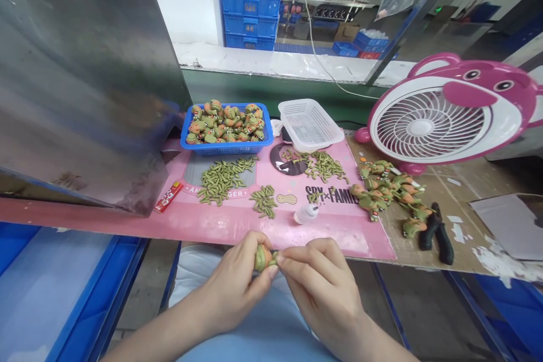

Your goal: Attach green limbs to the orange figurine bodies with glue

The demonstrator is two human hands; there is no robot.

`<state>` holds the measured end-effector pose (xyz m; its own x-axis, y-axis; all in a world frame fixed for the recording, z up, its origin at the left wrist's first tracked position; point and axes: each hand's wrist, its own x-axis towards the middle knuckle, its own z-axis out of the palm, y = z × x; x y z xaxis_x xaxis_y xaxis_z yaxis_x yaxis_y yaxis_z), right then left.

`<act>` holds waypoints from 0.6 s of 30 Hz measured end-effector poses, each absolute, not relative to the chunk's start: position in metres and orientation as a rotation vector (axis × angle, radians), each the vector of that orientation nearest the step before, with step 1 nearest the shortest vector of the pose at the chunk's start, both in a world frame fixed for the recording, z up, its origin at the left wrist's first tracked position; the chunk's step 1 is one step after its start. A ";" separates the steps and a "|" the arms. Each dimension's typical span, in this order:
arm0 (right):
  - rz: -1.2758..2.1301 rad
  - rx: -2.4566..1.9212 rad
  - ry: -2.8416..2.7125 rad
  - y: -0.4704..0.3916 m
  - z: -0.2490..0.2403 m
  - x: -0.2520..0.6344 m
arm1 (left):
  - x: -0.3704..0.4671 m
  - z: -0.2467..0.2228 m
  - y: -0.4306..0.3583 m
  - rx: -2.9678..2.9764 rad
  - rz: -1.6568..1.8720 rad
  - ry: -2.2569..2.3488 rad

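Below the table's front edge, my left hand is closed around a small green and orange figure. My right hand pinches a small green piece against the right side of the figure; fingertips partly hide where they meet. On the pink mat beyond my hands lie a large pile of green curved pieces, a smaller pile and another pile at the right. A small translucent bottle with a thin tip stands close to the front edge.
A blue basket full of similar figures and a white basket stand at the back. More figures and black-handled pliers lie right, before a pink fan. A metal housing rises left, beside a red packet.
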<state>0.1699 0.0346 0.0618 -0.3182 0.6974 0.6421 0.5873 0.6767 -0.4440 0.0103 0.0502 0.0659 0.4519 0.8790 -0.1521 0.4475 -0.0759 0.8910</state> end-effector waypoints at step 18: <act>0.426 -1.032 -1.834 0.037 0.049 0.169 | 0.018 0.042 0.051 0.744 0.852 0.830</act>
